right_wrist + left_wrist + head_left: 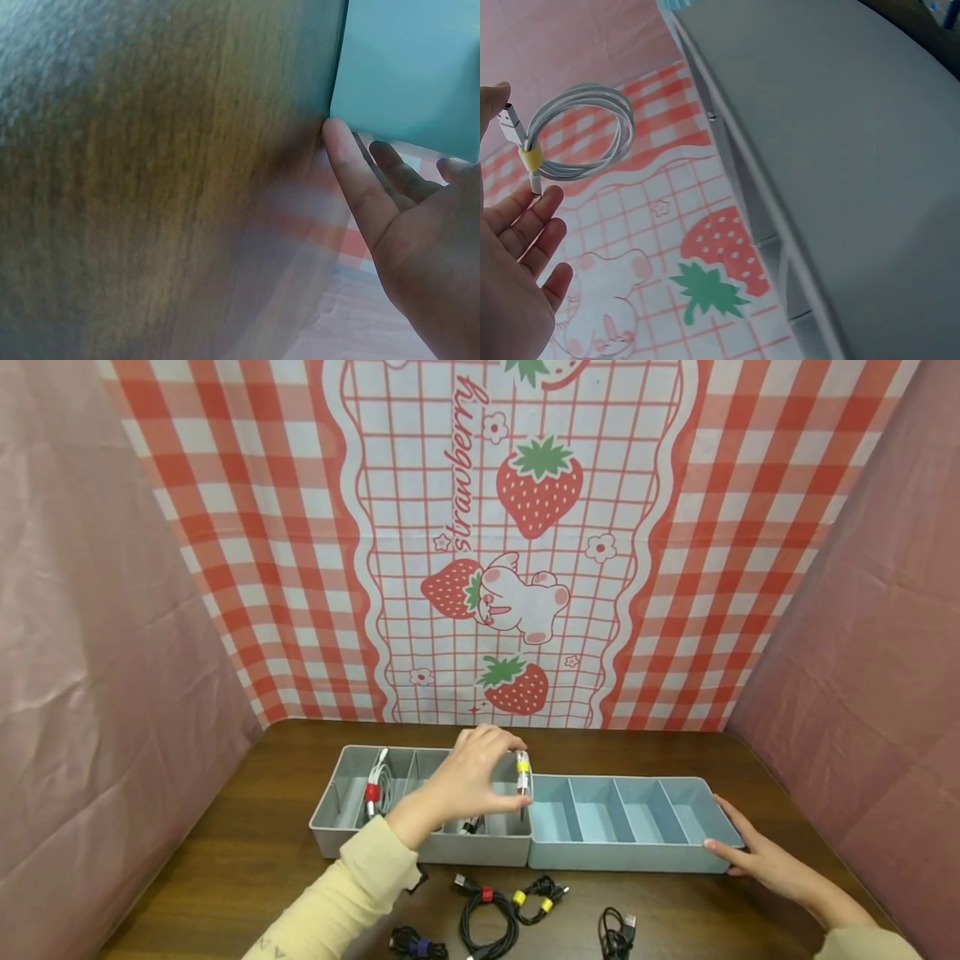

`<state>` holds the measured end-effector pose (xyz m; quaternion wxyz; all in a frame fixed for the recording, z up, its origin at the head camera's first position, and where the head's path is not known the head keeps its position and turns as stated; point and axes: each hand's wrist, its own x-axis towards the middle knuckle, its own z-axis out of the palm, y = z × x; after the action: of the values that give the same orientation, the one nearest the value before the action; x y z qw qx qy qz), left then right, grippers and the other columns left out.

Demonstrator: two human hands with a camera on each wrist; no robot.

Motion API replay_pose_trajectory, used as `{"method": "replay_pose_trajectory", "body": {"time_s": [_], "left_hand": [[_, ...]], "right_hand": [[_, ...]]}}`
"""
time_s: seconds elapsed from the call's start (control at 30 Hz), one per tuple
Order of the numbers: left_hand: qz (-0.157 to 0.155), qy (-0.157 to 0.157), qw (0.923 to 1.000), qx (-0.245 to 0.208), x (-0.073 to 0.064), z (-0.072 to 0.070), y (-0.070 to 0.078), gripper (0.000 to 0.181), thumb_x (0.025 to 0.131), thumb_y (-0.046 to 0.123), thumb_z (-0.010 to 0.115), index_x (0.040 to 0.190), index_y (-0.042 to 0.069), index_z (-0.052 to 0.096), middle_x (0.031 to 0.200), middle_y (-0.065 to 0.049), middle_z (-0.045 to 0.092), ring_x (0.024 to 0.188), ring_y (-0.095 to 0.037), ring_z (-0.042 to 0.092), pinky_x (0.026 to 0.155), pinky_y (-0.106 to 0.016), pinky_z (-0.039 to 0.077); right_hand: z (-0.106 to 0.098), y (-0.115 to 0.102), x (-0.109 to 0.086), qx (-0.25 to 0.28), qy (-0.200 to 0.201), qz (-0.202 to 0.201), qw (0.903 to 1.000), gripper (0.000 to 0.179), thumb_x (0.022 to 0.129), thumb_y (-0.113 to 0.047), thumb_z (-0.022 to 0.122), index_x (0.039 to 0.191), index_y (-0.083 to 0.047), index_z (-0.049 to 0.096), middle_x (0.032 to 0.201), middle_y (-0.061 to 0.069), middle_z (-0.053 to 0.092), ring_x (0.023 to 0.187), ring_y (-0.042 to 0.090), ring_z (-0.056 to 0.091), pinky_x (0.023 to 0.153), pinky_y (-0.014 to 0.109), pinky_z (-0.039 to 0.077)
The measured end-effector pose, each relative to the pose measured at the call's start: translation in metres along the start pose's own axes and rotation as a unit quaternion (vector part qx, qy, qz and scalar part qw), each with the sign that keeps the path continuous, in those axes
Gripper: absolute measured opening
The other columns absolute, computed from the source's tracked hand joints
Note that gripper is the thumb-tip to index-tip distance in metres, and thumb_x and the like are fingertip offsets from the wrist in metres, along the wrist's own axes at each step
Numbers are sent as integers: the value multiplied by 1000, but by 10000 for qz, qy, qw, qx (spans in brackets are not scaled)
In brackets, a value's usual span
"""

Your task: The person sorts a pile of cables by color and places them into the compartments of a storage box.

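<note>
White cable (523,771) up in the air, over the right end of the grey box (420,848), carried by the left grip (463,778). From the head it reads only as a thin upright strip with a yellow tie (531,157); the left wrist view opens it out into a round coil, a USB plug (511,124) at one end of the tied section and a slimmer white plug (535,183) at the other. Left grip part-way open, pinching the cable end to end: thumb on the USB plug, a fingertip at the slim plug, remaining fingers loosely bent. Right grip (763,862) spread against the right end of the blue box (626,858), thumb at the front corner; right wrist view shows that thumb near straight, its tip low by the surface (232,881), other fingers partly hidden behind the box. Only the head view gives the rest: red-tied white cable (372,792) inside the grey box, four blue compartments side by side, and nearer the person, black cables with red (487,894), yellow (547,904) and purple ties (421,948).
</note>
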<state>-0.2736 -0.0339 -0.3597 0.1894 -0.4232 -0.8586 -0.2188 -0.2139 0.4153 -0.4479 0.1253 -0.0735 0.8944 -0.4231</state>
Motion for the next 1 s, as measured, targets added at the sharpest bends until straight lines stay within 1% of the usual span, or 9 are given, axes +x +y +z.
{"method": "replay_pose_trajectory", "body": {"time_s": [0.07, 0.17, 0.43, 0.77, 0.87, 1.0], "left_hand": [[-33, -17, 10000, -35, 0, 3, -3, 62, 72, 51, 75, 119, 16, 55, 114, 2, 58, 109, -12, 45, 92, -35, 35], [-123, -75, 9999, -44, -1, 9, -7, 62, 72, 50, 76, 119, 15, 56, 114, 4, 58, 109, -12, 45, 92, -35, 35], [-326, -320, 9989, -133, -6, 24, -19, 63, 73, 51, 75, 120, 12, 58, 115, 4, 58, 111, -14, 46, 93, -36, 35], [-586, -640, 9962, 110, -11, 34, -29, 62, 75, 52, 73, 121, 13, 58, 117, 3, 58, 115, -17, 46, 99, -40, 32], [-686, -791, 9944, 153, -10, 36, -30, 63, 75, 52, 73, 122, 13, 57, 119, 2, 58, 116, -17, 45, 100, -41, 32], [-824, -1067, 9906, 233, -10, 41, -31, 65, 75, 53, 72, 125, 14, 56, 123, 2, 58, 119, -18, 44, 103, -41, 30]], "right_hand": [[0, 0, 0, -1, 0, 18, 10000, 83, 98, -23, 50, 149, -6, -14, 143, 42, 0, 114, 50, 42, 73, 38, 52], [0, 0, -1, -6, 11, 26, 10000, 83, 98, -23, 50, 149, -7, -14, 142, 42, 1, 114, 49, 43, 73, 38, 52], [1, -1, -1, -34, 35, -19, 10000, 83, 98, -22, 50, 149, -6, -14, 142, 42, 2, 113, 49, 43, 72, 37, 52], [1, 0, 0, -5, 36, -3, 10000, 83, 98, -22, 50, 149, -6, -14, 142, 41, 2, 113, 49, 43, 72, 37, 52], [1, -1, 0, -12, 34, 3, 10000, 83, 98, -22, 50, 149, -7, -14, 142, 42, 3, 113, 49, 44, 72, 37, 52], [1, -1, 0, -1, -36, 11, 10000, 83, 98, -22, 49, 149, -7, -15, 143, 41, -1, 114, 50, 42, 73, 38, 52]]}}
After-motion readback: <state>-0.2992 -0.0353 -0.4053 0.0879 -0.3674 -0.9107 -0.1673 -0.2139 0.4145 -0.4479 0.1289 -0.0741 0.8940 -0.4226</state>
